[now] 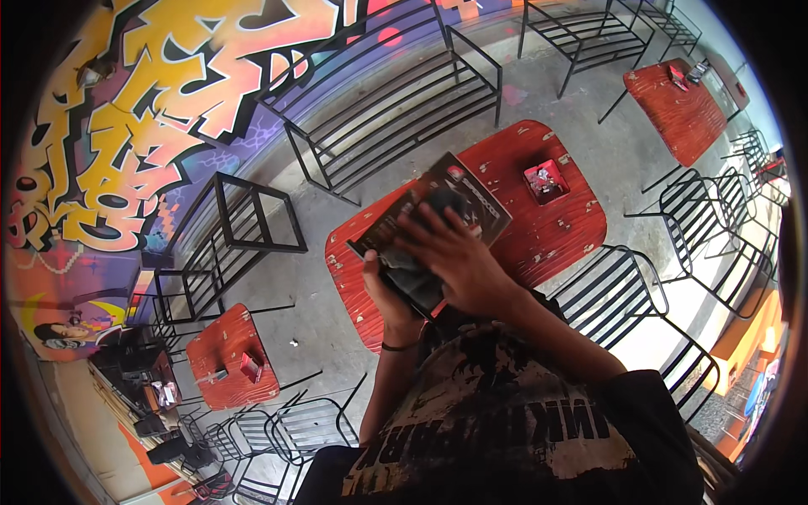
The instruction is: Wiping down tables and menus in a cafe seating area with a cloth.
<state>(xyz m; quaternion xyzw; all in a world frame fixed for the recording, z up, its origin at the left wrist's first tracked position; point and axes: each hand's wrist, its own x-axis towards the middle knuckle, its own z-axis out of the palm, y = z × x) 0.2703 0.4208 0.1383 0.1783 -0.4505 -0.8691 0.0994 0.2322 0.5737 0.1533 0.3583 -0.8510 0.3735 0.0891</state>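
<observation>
My left hand grips the lower left edge of a dark, flat printed board or booklet, its thumb on top. The board is tilted above a red wooden table and bears writing and pictures. Across its face lies my right hand, blurred, palm down with fingers spread. Beneath that hand is a dark grey patch that looks like folded cloth. Whether it is cloth or part of the print, and whether my right fingers grip it, I cannot tell.
A red square tray with small items stands on the table. Black metal benches line the graffiti wall. A metal chair is close on my right. Other red tables stand farther off, one at left.
</observation>
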